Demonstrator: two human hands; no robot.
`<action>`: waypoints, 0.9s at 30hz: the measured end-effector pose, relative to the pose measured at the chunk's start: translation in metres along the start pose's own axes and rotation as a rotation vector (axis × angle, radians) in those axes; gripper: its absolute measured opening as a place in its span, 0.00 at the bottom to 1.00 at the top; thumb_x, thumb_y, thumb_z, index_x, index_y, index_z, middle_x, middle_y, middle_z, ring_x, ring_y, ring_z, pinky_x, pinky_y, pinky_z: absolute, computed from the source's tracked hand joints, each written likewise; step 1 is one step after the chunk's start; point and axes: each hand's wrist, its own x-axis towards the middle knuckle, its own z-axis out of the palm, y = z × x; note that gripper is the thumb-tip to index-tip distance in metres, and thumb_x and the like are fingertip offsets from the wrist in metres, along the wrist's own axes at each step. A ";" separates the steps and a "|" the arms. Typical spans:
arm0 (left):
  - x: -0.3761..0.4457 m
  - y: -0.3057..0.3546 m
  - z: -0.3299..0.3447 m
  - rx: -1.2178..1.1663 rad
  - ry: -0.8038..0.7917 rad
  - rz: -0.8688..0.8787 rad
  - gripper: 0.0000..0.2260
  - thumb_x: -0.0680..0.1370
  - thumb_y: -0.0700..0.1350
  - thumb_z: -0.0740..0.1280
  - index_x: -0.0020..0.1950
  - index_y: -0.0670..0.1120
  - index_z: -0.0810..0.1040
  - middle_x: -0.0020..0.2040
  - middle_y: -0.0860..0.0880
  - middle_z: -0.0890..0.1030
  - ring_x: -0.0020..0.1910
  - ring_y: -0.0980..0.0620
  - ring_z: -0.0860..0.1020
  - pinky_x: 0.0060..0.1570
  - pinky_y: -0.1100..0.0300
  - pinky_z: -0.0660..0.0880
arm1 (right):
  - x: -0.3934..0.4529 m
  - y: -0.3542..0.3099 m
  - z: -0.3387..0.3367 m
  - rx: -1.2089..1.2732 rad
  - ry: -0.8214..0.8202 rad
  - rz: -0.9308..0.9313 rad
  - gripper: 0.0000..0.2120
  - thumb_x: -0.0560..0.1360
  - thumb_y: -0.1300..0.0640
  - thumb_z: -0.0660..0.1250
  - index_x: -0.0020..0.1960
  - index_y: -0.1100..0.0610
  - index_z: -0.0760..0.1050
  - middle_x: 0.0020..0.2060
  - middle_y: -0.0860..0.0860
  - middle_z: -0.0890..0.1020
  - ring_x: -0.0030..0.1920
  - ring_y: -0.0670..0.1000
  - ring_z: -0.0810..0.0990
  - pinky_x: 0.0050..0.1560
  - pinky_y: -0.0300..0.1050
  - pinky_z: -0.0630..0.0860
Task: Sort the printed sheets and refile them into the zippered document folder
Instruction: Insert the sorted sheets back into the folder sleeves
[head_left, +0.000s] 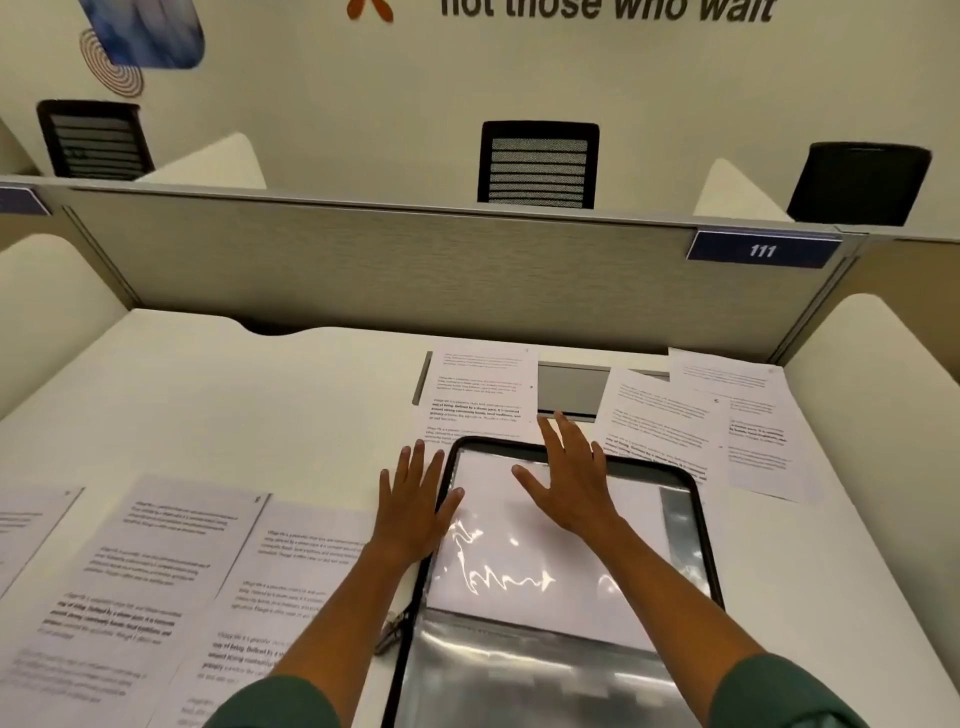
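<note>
1. my left hand (415, 499) lies flat, fingers straight and spread, on the left edge of the zippered folder (696, 525); the thumb reaches over the black zip border onto the clear cover.
2. my right hand (569, 478) lies flat too, fingers apart, palm down on the folder's upper part, fingertips reaching its far rim. neither hand grips anything.
3. the folder lies on the white desk (234, 405) straight in front of me, clear plastic with a black zip edge; a white sheet (524, 545) shows inside under the glare.
4. zip pull (392, 631) sits by the folder's left edge, near my left forearm.
5. printed sheets: one (480, 395) just beyond the folder, its near edge tucked under the folder's far rim; two overlapping (727, 415) at far right; several overlapping (171, 566) on the left, one partly under my left forearm.
6. grey partition (363, 260) behind the desk, blue tag "111" (762, 250) on it.
7. three black chairs (537, 163) beyond the partition.
</note>
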 end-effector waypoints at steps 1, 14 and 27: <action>0.008 -0.007 0.000 -0.018 0.010 -0.002 0.51 0.64 0.76 0.24 0.81 0.52 0.44 0.80 0.50 0.38 0.79 0.49 0.37 0.75 0.44 0.38 | 0.011 -0.003 0.002 0.002 0.003 -0.011 0.42 0.73 0.29 0.51 0.80 0.48 0.48 0.80 0.52 0.51 0.79 0.55 0.51 0.76 0.61 0.47; 0.103 -0.043 0.026 0.069 0.104 0.102 0.31 0.80 0.66 0.37 0.80 0.55 0.45 0.80 0.53 0.41 0.79 0.53 0.39 0.77 0.44 0.43 | 0.157 0.013 0.027 -0.057 -0.100 0.049 0.46 0.74 0.28 0.57 0.80 0.50 0.42 0.80 0.53 0.48 0.79 0.54 0.47 0.75 0.64 0.45; 0.110 -0.048 0.036 0.097 0.142 0.115 0.26 0.83 0.58 0.45 0.80 0.52 0.57 0.81 0.51 0.51 0.80 0.49 0.49 0.76 0.41 0.51 | 0.189 0.029 0.048 -0.121 -0.201 0.020 0.52 0.68 0.22 0.57 0.80 0.48 0.39 0.80 0.52 0.48 0.80 0.56 0.45 0.76 0.65 0.44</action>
